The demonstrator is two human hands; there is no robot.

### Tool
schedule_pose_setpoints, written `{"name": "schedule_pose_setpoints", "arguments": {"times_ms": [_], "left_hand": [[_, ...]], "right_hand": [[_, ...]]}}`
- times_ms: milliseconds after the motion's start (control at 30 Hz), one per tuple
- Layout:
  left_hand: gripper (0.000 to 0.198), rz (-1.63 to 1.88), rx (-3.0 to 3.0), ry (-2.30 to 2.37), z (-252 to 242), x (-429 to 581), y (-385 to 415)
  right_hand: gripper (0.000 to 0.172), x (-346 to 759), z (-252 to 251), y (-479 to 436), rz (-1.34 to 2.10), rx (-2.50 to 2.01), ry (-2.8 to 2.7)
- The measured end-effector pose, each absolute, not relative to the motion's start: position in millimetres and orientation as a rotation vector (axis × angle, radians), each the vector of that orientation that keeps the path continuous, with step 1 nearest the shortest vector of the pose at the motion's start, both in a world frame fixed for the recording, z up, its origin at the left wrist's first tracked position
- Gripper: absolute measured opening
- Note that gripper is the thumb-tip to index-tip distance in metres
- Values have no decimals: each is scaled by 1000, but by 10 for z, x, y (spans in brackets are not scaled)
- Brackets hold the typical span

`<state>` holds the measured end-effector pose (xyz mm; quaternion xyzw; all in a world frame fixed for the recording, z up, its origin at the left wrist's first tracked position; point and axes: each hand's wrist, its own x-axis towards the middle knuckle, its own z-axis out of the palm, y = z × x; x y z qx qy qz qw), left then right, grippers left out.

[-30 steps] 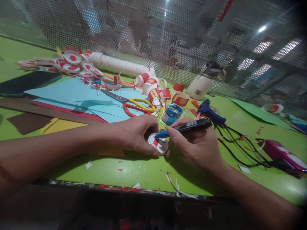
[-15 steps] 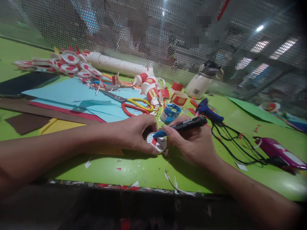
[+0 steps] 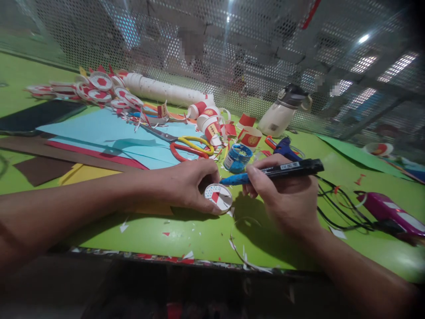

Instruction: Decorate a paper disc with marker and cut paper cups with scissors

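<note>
While the left hand (image 3: 191,184) pinches a small white paper disc (image 3: 224,195) at its rim, thumb at 7 o'clock and fingers toward 11, the right hand (image 3: 285,195) grips a black marker pen (image 3: 282,168), its front end smeared blue. Clock taken with 12 at the far side of the bench (image 3: 199,235).

Step in hand, as judged: dotting the disc. Blue dots lie on its face from 9 to 12; a red patch (image 3: 215,197) sits near centre, with dark lines toward 3 to 4.

Orientation: pen's long axis runs almost 9 to 3, tip pointing just below 9, butt end slightly above 3. Tip stands at the disc's 12 o'clock edge; contact cannot be told. Disc is round, so no long axis; its face is upward, at the near-middle of the bench.

Any further dot would probably call for a short, light dip toward 6, disc held firm, dots not smeared.

Nearby, from the disc: jar of blue paint (image 3: 237,159) at 1, scissors (image 3: 191,148) at 11, glue gun at 2 (image 3: 283,146), partly behind the right hand.
</note>
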<state>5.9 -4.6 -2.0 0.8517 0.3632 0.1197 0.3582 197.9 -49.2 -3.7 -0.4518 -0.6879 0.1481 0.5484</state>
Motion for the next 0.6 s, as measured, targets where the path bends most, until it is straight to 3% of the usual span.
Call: {"name": "schedule_pose_setpoints", "arguments": {"times_ms": [600], "left_hand": [[44, 329, 2184, 935, -49, 57, -42]], "right_hand": [[10, 1967, -45, -504, 539, -1096, -1752]]}}
